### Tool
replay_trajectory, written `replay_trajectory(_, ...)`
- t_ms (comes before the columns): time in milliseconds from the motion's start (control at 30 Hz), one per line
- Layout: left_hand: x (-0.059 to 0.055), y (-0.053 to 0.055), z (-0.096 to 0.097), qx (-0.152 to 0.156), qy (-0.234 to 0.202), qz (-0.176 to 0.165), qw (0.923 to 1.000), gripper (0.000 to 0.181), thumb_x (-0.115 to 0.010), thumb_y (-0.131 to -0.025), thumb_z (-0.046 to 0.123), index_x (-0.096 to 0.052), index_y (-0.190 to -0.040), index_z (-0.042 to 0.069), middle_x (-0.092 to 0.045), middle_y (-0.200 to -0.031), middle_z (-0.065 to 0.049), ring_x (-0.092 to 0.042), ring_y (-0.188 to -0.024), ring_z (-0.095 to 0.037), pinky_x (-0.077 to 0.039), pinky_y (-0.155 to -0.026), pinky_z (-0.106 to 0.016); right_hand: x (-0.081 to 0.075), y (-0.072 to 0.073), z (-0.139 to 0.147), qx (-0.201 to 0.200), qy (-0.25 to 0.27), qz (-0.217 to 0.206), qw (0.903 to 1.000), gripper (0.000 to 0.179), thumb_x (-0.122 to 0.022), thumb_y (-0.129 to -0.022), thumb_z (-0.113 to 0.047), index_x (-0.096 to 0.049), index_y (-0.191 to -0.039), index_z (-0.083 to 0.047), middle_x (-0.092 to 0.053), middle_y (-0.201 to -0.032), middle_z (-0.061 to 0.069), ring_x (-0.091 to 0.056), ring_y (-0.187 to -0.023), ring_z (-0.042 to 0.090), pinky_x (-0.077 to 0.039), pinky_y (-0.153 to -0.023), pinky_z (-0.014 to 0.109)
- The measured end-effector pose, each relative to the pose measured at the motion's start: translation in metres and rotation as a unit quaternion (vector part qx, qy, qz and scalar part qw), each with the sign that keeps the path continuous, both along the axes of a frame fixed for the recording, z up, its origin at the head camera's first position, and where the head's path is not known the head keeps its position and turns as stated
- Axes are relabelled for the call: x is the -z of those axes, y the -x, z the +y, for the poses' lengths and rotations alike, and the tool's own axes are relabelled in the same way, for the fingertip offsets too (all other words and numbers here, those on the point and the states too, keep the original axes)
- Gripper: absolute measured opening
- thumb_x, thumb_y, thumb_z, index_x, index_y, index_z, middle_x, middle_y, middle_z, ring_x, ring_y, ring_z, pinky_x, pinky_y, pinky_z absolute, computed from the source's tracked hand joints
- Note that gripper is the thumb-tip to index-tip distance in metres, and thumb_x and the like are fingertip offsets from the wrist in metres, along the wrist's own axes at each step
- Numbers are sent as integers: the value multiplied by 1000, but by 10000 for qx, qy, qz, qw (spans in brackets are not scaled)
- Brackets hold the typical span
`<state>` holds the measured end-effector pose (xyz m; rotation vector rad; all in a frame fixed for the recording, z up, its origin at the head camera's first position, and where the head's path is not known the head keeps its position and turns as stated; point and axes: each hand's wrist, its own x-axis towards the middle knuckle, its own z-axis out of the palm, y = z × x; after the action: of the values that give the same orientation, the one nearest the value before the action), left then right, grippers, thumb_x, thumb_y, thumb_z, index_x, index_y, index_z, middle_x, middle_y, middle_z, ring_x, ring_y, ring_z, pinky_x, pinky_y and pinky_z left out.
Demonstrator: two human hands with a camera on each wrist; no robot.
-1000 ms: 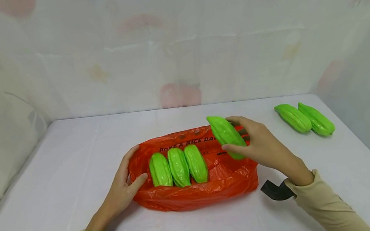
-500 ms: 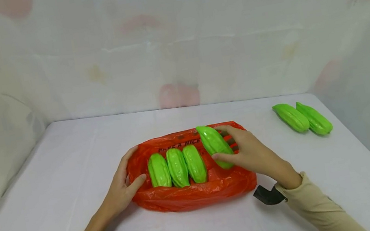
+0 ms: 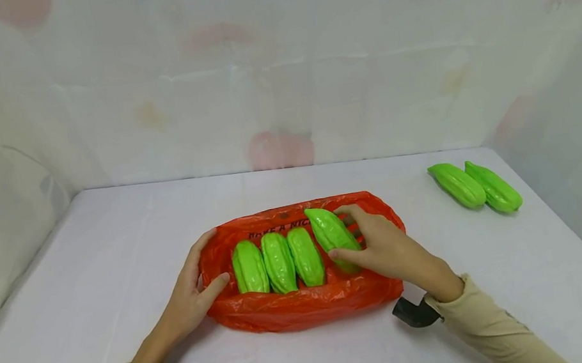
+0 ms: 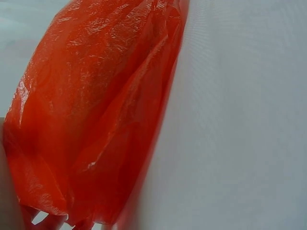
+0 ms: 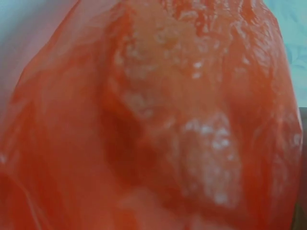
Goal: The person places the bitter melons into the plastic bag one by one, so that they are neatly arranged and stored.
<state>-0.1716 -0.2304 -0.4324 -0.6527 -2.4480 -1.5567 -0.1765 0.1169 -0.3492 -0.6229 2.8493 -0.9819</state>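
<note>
Our right hand (image 3: 369, 242) grips a green fruit (image 3: 333, 232) from its right side, thumb across the near part and fingers along the far edge, so the piece lies just left of our palm, over the opening of the red bag (image 3: 307, 305). Its long axis slants: the pointed tip aims away from us and leftward, the other end comes back toward us and rightward. Just left of it, three more fruits (image 3: 278, 261) lie side by side in the bag, their long axes running nearly straight away from us; we judge this difference in slant to be what counts most. Whether the gripped piece touches its nearest neighbour or the bag's floor, we cannot tell. Our left hand (image 3: 193, 289) curls about the bag's left end, thumb on the inside, with the row of three between it and the right hand. Farther out on the white table (image 3: 519, 284), to the right, two loose fruits (image 3: 493, 186) lie close together, well apart from the bag and nearer our right hand.
</note>
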Motion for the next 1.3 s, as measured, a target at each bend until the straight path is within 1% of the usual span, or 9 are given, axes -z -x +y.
replay_trajectory(133, 0, 0, 0, 22, -11, -13, 10000, 75, -61, -94, 3, -25, -157, 18, -38, -154, -11, -45, -132, -20, -37, -102, -9, 2, 0, -1, 56, -132, -135, 9998, 69, -75, -88, -38, -43, -139, -6, -68, -115, 8, -65, -104, 22, -58, -83, 37)
replay_trajectory(300, 0, 0, 0, 31, -12, -13, 10000, 75, -61, -93, 3, -24, -157, 19, -38, -154, -11, -45, -133, -21, -36, -103, -9, 5, 0, -1, 31, -200, -257, 9995, 67, -75, -87, -39, -44, -138, -6, -69, -108, 7, -66, -102, 21, -57, -80, 34)
replay_trajectory(400, 0, 0, 0, 13, 16, -27, 10000, 75, -61, -94, 4, -24, -157, 20, -38, -154, -10, -44, -133, -21, -35, -103, -9, 7, 0, -1, 22, -239, -243, 9994, 67, -74, -88, -38, -43, -138, -6, -70, -104, 6, -66, -101, 20, -57, -80, 34)
replay_trajectory(533, 0, 1, 0, 17, 6, -61, 10000, 75, -60, -94, 4, -24, -157, 21, -38, -154, -10, -43, -134, -20, -34, -103, -8, 9, 0, -2, 40, -332, -185, 9993, 67, -72, -90, -37, -42, -140, -4, -68, -100, 5, -64, -93, 17, -55, -77, 33)
replay_trajectory(667, -1, 0, 0, 36, -57, -107, 9999, 75, -60, -94, 3, -24, -157, 21, -38, -154, -10, -43, -134, -18, -34, -103, -8, 11, 1, -3, 41, -405, -183, 9990, 64, -69, -92, -36, -43, -140, -2, -67, -107, 7, -62, -92, 17, -54, -79, 35)
replay_trajectory(800, -1, -1, 0, 25, -85, -84, 9999, 75, -60, -94, 3, -24, -157, 20, -37, -155, -11, -43, -134, -16, -34, -103, -7, 12, 1, -3, 19, -432, -175, 9989, 60, -68, -93, -35, -46, -138, -2, -64, -123, 11, -63, -107, 23, -55, -89, 41)
replay_trajectory(900, -1, -1, 0, 19, -66, -67, 10000, 75, -60, -94, 3, -24, -157, 20, -37, -155, -11, -43, -134, -15, -34, -103, -7, 12, 1, -3, -46, -381, -148, 9992, 58, -68, -93, -34, -47, -137, -2, -61, -130, 12, -61, -114, 26, -53, -95, 44)
replay_trajectory(1133, -2, -1, 1, 5, -56, -46, 10000, 75, -60, -94, 2, -24, -157, 18, -37, -154, -13, -43, -134, -15, -34, -103, -7, 12, 1, -1, -561, -452, -183, 9972, 62, -73, -89, -31, -46, -138, -3, -57, -129, 7, -56, -109, 18, -50, -95, 39)
replay_trajectory(1300, -2, -1, 1, 8, -38, -93, 9999, 75, -60, -94, 3, -24, -157, 19, -37, -154, -12, -44, -133, -15, -35, -102, -7, 13, 1, -2, -383, -346, -118, 9986, 64, -73, -90, -32, -46, -140, -3, -55, -134, 10, -55, -114, 22, -50, -97, 41)
